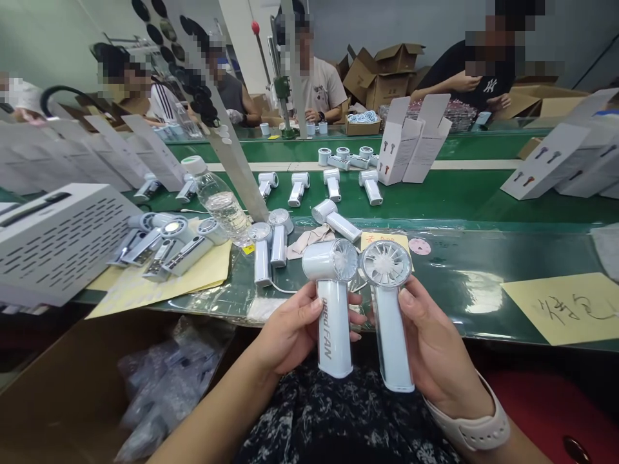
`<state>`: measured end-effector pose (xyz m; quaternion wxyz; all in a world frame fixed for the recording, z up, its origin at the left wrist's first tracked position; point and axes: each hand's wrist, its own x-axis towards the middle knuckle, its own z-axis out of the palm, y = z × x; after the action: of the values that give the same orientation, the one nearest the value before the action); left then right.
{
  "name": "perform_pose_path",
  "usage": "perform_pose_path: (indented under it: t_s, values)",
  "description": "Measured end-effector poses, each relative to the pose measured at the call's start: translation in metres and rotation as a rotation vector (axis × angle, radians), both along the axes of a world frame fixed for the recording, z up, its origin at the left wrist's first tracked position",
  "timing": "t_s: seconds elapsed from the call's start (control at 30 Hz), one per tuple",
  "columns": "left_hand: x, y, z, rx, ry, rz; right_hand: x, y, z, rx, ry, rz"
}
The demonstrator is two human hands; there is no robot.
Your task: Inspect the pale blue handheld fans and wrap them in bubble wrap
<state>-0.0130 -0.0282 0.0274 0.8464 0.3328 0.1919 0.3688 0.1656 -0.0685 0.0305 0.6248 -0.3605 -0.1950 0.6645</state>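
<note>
My left hand (294, 325) is closed round the handle of a pale blue handheld fan (334, 328), its round head turned partly to the right and grey lettering running down the handle. In my right hand (438, 341) is a second handheld fan (393, 335), its bladed front facing me. Both are upright, side by side over the table's near edge, their heads almost touching. Just beyond them another fan (341, 222) lies on its side by a crumpled cloth (312, 240). Two more fans (262, 258) lie to the left, a white cable near them.
A tilted water bottle (222, 203) and a pile of fans (169, 241) on yellow paper are at left, beside a slotted white metal box (68, 238). Fans and white cartons (401, 145) line the green conveyor (445, 187). A carton of plastic bags (169, 374) stands below. Co-workers sit opposite.
</note>
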Motion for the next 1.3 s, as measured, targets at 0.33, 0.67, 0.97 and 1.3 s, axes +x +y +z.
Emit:
perform_pose_path:
  t_s: [0.33,0.67,0.97,1.3]
  values:
    - [0.006,0.001,-0.003,0.112,0.173,0.082,0.003,0.008,-0.012,-0.109,0.104,-0.048]
    - [0.007,0.001,-0.005,0.201,0.175,0.09,-0.002,0.006,-0.009,-0.154,0.145,-0.091]
    - [0.004,0.001,-0.003,0.194,0.233,0.086,-0.003,0.008,-0.008,-0.051,0.187,0.007]
    - [-0.009,-0.006,0.0,0.648,0.661,0.216,0.016,-0.012,-0.022,0.356,-0.503,0.036]
